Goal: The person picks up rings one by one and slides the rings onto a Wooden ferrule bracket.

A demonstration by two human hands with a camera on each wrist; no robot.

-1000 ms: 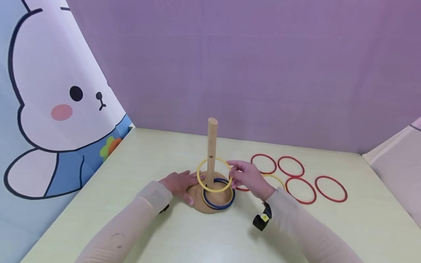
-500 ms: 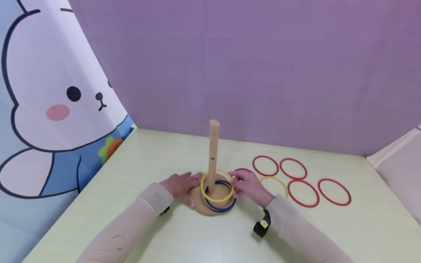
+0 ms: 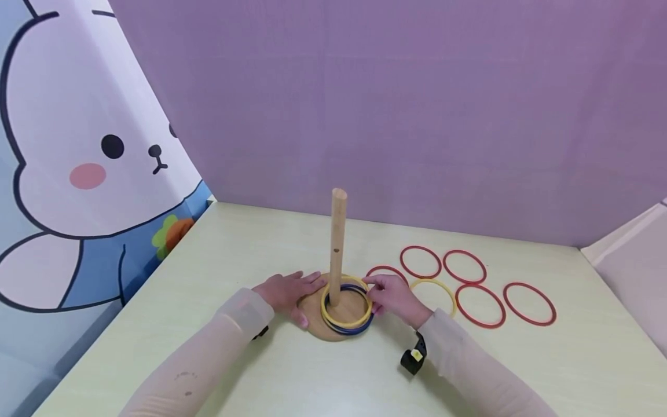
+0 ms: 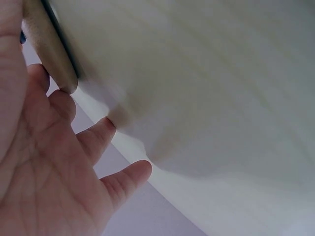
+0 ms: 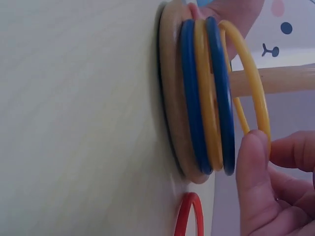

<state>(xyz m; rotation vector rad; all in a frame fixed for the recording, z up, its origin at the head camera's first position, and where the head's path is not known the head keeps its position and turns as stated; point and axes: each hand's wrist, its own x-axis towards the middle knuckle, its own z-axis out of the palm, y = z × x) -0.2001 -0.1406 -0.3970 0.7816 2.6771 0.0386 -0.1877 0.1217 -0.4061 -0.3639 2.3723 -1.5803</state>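
Nearest to us, two pale sleeves (image 3: 484,365) reach in from the lower edge over the light table (image 3: 333,382), and a small black device (image 3: 411,361) hangs under the right wrist. From the left sleeve, we see the left hand (image 3: 284,292) lying at the left edge of the round wooden base (image 3: 311,315); its fingers are released, fairly straight and spread, gripping nothing. On the other side, the right hand (image 3: 394,298) has its thumb and fingers grasping a yellow ring (image 5: 264,108) by its right side. We find that ring around the wooden post (image 3: 337,231), low down, tilted and uppermost of the rings there; we cannot tell whether it touches the one beneath. In the right wrist view we count three more below it, all around the post: an upper blue ring (image 5: 224,98), a middle yellow ring (image 5: 205,93) and a lower blue ring (image 5: 191,88) next to the base. The post itself stands upright.

Beyond the right hand, we see another yellow ring (image 3: 448,292) flat on the table, partly covered by the hand and arm, with five red rings (image 3: 414,247) lying around it, one partly behind the hand. Farthest off, we face a purple backdrop (image 3: 391,116), with a cartoon figure (image 3: 62,116) on the panel to our left.
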